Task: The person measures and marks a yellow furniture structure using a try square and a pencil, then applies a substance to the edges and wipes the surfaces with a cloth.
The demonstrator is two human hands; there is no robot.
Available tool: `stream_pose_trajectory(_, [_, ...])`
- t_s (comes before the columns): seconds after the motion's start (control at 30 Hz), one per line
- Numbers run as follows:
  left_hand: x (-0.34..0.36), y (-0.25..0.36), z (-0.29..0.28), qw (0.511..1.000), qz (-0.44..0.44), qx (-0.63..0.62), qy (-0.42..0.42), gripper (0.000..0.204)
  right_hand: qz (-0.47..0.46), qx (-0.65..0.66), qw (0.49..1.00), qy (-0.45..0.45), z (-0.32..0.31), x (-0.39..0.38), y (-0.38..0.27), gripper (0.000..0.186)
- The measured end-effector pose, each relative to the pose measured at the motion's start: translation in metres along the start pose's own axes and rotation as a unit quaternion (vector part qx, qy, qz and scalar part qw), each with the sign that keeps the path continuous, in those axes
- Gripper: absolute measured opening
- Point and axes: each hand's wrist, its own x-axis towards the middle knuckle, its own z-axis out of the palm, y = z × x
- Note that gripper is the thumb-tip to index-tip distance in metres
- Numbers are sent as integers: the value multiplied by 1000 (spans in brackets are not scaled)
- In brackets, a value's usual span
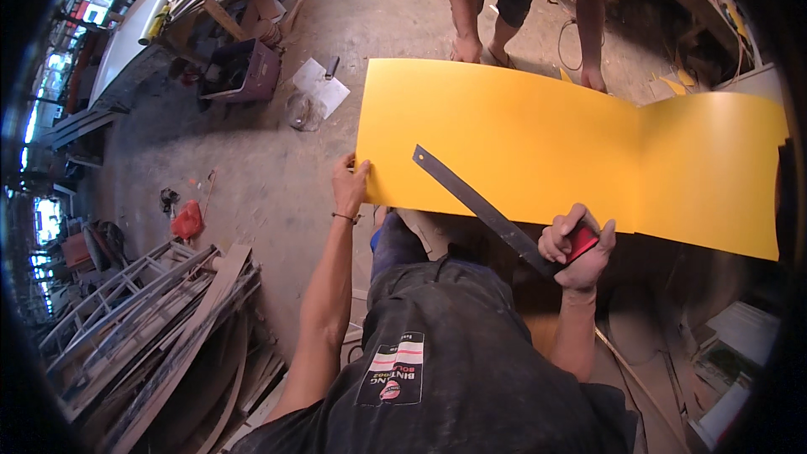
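A large yellow sheet [496, 126] with a bend toward its right part spans the view in front of me. My left hand [351, 176] is closed on its left edge, near the lower corner. My right hand [578, 248] grips the red handle of a handsaw [478, 208], whose long dark blade points up and left across the face of the sheet. Another person's hands [593, 78] are at the sheet's far edge; whether they grip it is hard to tell.
The other person stands beyond the sheet. A workbench [126, 42], a purple crate [239, 76] and white paper [319, 92] are at upper left. A ladder and wood offcuts [197, 311] pile at lower left, near a red bag [187, 220]. Another bench fills the upper right.
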Motion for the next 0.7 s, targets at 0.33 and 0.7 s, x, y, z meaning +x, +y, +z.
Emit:
stream_pose_trajectory(0.33, [144,-4,15,976,-49,-102,-187,21,-58,-110,987,100,157,115,164,25])
stream_pose_trajectory(0.7, [300,15,43,837,-264,-439,-190,37,-20,-454,887,80,197,269,259,31])
